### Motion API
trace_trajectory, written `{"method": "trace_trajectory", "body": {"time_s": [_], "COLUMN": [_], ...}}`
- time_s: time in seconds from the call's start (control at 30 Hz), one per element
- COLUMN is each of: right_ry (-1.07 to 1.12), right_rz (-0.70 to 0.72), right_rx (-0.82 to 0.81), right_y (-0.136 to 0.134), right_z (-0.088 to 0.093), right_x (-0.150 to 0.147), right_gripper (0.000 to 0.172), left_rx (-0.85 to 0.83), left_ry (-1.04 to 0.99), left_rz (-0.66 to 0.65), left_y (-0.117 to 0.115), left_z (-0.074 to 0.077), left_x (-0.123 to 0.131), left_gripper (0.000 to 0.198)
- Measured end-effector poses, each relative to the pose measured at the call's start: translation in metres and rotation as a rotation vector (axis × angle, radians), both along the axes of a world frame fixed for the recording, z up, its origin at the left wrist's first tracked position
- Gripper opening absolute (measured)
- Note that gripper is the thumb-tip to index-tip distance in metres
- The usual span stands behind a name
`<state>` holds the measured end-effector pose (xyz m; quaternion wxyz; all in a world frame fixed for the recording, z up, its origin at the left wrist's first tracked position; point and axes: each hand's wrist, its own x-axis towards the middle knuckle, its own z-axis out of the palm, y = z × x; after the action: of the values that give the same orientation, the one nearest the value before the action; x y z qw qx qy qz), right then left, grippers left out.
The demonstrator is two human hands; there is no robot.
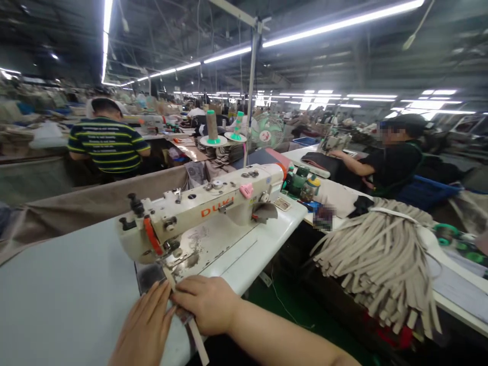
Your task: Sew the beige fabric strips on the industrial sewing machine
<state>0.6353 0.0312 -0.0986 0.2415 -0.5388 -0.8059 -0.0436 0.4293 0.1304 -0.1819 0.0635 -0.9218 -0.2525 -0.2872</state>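
A narrow beige fabric strip runs from under the needle area of the white sewing machine, between my hands, and hangs past the table's front edge. My right hand is closed over the strip, its curled fingers pressing from the right just in front of the presser foot. My left hand lies to the left of the strip, fingers stretched out, close together and flat, with their tips touching its edge. The part of the strip under my fingers is hidden. The machine's needle is too small to make out.
A thick bundle of beige strips hangs over a side table at right. Two thread cones and a green fan stand behind the machine. One person in a striped shirt sits ahead left; another in black works at right.
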Motion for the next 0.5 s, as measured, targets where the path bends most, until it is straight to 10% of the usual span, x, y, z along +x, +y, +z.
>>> {"method": "trace_trajectory", "body": {"time_s": [0.5], "right_ry": [0.011], "right_rz": [0.000], "right_rx": [0.015], "right_y": [0.0018], "right_z": [-0.0029], "right_x": [0.0000], "right_gripper": [0.034], "left_rx": [0.051], "left_ry": [-0.011], "left_rz": [-0.020], "left_y": [0.0027], "left_z": [-0.0009], "left_x": [0.0007], "left_gripper": [0.066]}}
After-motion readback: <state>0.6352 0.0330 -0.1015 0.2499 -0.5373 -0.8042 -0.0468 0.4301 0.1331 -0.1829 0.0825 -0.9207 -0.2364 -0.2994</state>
